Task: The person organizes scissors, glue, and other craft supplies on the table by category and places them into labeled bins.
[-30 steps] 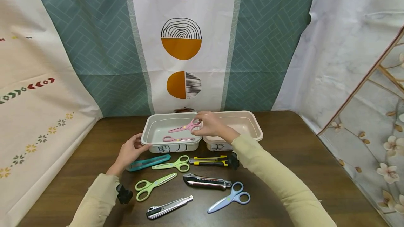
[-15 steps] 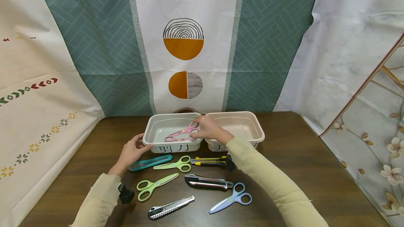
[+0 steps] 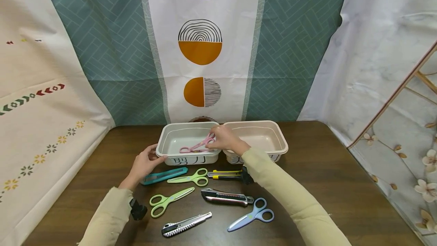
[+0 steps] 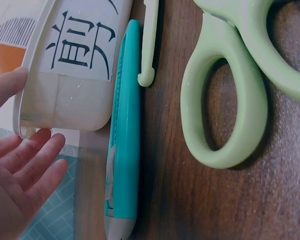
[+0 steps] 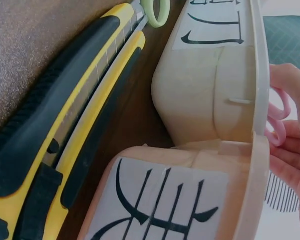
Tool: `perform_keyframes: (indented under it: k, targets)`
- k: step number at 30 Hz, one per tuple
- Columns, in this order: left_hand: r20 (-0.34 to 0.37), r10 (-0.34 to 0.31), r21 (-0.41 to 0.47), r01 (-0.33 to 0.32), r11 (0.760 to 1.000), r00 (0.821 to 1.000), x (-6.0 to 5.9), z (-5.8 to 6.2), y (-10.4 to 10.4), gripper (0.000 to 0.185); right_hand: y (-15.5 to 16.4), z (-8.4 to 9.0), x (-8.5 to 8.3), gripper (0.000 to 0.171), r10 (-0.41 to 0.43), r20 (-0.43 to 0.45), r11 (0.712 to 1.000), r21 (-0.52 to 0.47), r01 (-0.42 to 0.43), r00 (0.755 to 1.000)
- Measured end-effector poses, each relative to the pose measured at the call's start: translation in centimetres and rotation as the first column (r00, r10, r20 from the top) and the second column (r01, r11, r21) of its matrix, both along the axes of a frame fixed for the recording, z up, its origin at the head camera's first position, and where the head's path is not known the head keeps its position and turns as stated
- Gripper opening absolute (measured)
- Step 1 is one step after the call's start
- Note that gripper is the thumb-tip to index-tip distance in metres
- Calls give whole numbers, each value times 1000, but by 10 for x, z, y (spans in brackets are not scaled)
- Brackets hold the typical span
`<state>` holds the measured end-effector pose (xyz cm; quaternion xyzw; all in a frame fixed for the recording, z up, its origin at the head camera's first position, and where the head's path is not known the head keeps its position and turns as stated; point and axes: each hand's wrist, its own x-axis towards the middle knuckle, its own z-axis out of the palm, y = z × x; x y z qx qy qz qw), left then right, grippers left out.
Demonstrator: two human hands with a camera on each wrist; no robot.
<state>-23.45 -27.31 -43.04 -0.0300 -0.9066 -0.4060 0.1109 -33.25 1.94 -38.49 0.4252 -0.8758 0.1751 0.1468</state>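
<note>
right hand (image 3: pixel 223 139) grips pink scissors (image 3: pixel 199 145), handles half-hidden | left hand (image 3: pixel 145 162) relaxed

The table (image 3: pixel 341 185) looks like dark wood with a matt grain. The left bin (image 3: pixel 164 151) and the green scissors (image 4: pixel 229 100) look like smooth plastic, slightly glossy.
</note>
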Motion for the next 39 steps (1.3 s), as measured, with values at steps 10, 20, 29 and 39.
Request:
perform_keyframes:
  k: [10, 20, 29, 39]
  targets:
    - [7, 2, 2, -2, 1000, 1000, -1, 0, -1, 61, -6, -4, -2, 31, -43, 35, 999, 30, 42, 998]
    - [15, 6, 1, -6, 1000, 1000, 0, 1, 0, 60, -9, -7, -1, 38, -67, 50, 996, 67, 64, 996]
    - [13, 9, -11, -9, 1000, 1000, -1, 2, 2, 61, -13, -10, 0, 37, -59, 23, 996, 64, 57, 998]
    - [7, 9, -10, -9, 1000, 1000, -1, 2, 1, 60, -16, -12, -3, 60, -55, 88, 998, 28, 53, 995]
